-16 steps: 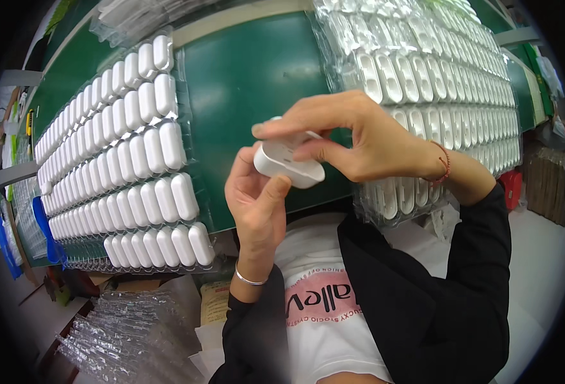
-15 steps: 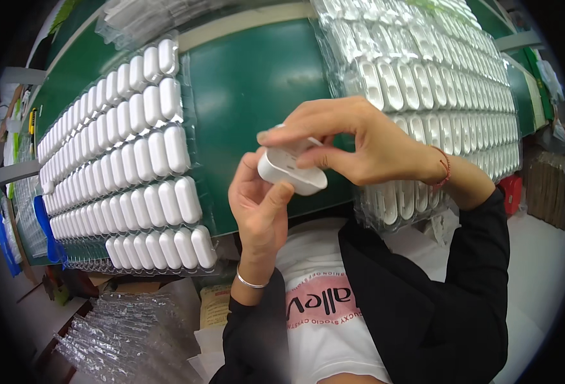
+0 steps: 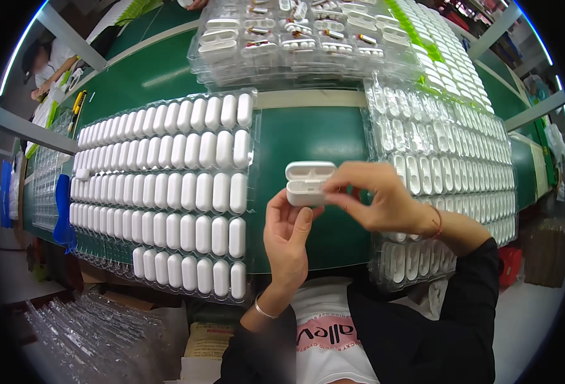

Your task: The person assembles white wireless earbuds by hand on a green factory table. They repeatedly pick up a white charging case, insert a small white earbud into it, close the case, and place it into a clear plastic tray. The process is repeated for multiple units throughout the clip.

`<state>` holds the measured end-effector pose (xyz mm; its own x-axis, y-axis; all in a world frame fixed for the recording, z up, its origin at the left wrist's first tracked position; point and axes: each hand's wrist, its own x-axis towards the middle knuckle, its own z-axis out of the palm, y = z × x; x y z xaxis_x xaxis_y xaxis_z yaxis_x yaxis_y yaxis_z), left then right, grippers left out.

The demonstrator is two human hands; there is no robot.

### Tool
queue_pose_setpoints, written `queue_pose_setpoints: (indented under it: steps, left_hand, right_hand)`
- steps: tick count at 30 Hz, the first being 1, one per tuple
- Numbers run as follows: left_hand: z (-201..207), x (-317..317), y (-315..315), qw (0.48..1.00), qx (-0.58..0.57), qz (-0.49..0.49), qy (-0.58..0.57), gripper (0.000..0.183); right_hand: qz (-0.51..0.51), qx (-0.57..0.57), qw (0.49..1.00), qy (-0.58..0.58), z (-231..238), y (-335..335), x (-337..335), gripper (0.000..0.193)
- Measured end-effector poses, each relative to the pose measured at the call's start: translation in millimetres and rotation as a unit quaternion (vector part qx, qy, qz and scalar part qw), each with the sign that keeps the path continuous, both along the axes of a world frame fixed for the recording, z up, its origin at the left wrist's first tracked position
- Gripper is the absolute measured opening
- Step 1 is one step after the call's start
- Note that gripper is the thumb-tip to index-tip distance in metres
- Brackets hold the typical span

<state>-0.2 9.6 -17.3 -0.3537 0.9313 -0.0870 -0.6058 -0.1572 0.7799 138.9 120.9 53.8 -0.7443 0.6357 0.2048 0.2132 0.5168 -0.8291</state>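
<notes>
green worktable [image 3: 308, 137], trays of white oval cases | small white plastic hinged case [image 3: 308, 183] open, above table, inside hidden | left hand [image 3: 289, 240] grips below, right hand [image 3: 378, 201] pinches side | earlier tilted, closer

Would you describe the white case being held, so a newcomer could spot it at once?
Above the green table, between two trays, both hands meet. The left hand and right hand hold the white case; unlike the shut ones in the left tray, its lid is open.
</notes>
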Motion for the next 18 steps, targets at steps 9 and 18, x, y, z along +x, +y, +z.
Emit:
queue_pose_setpoints:
  steps: [9,18]
  left_hand:
    - [29,-8,-58,0.982,0.013,-0.155,0.112,0.025]
    - [24,-19,-62,0.988,0.007,-0.083,0.127,0.017]
  right_hand:
    - [-0.094,0.233,0.963,0.095,7,217,-147,0.021]
    - [-0.095,0.399,0.911,0.035,-9,303,-211,0.019]
